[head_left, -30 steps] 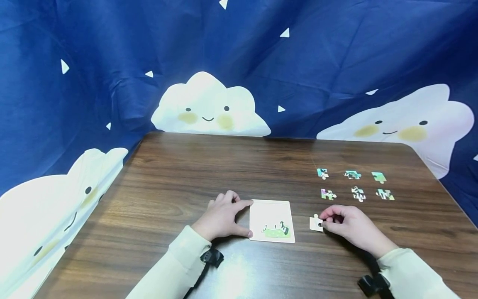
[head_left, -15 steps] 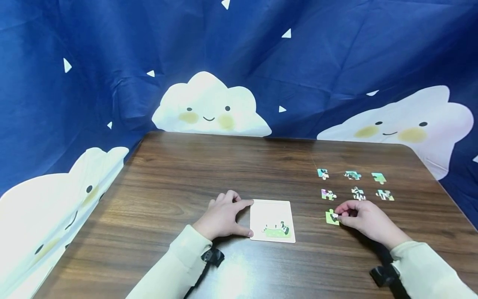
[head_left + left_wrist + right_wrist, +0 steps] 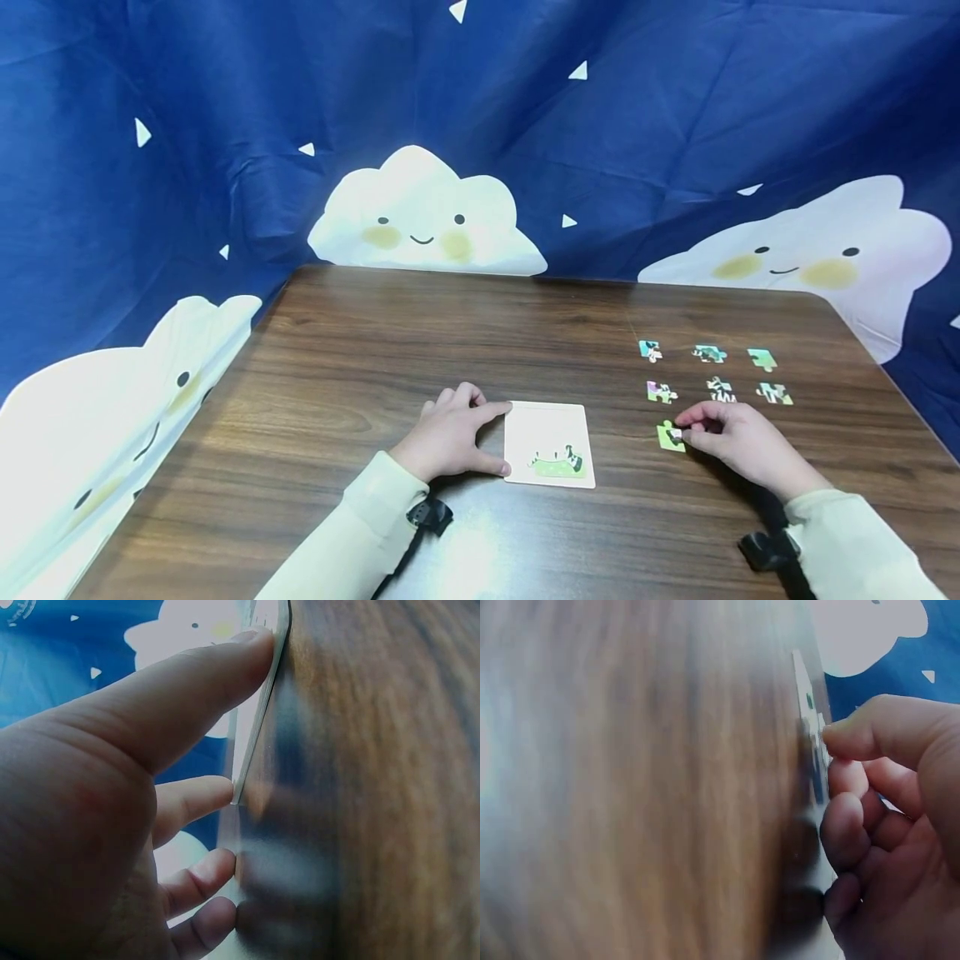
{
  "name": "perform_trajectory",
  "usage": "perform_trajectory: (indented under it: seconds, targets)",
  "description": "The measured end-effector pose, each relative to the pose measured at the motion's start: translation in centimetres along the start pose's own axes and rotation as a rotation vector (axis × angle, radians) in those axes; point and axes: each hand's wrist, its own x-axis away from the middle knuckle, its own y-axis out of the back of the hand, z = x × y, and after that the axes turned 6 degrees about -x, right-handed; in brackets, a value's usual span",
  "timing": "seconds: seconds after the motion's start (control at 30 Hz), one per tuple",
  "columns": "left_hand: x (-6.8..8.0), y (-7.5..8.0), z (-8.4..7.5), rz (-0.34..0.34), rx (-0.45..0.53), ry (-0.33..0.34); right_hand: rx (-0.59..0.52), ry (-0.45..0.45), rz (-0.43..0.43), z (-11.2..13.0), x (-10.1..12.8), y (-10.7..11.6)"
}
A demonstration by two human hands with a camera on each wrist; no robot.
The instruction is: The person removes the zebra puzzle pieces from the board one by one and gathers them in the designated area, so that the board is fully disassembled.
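A square white puzzle tray [image 3: 546, 425] with a small green patch and black-and-white print lies on the table. My left hand [image 3: 452, 437] rests at its left side, thumb and index fingertip touching the two left corners; in the left wrist view the thumb lies against the tray [image 3: 247, 724]. To the right, my right hand [image 3: 738, 439] pinches a green jigsaw piece [image 3: 667, 437] by its right side between thumb and index finger. The piece's printed face is up, close over the table. The right wrist view shows thumb and bent fingers along the piece's edge.
Several more jigsaw pieces lie in two rows beyond my right hand, among them a green piece [image 3: 762, 359] and a purple-green one [image 3: 661, 392]. The brown wooden table [image 3: 420, 325] meets a blue curtain [image 3: 600, 167] with white clouds at its far and left edges.
My right hand moves right, away from the tray, with the jigsaw piece, which turns from its plain pale back to its green printed face. My left hand stays at the tray.
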Motion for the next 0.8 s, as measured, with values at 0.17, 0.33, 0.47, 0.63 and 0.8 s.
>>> perform_trajectory:
  seconds: [0.17,0.33,0.47,0.63,0.8]
  targets:
    - [0.0,0.0,-0.1,0.003,-0.008,0.0,-0.055,0.019,-0.074,1.3,0.3,-0.7]
    - [-0.1,-0.2,0.0,0.003,-0.016,0.0,-0.102,0.033,-0.107,3.4,0.2,-1.9]
    - [0.0,-0.2,0.1,0.003,-0.016,0.005,-0.161,0.024,-0.073,5.0,-0.2,-3.1]
    - [-0.1,-0.2,0.0,0.0,-0.012,0.0,-0.172,0.057,-0.048,6.5,-0.6,-4.6]
    - [-0.2,-0.2,0.1,0.004,-0.007,0.001,-0.185,0.105,0.012,7.9,-0.9,-6.0]
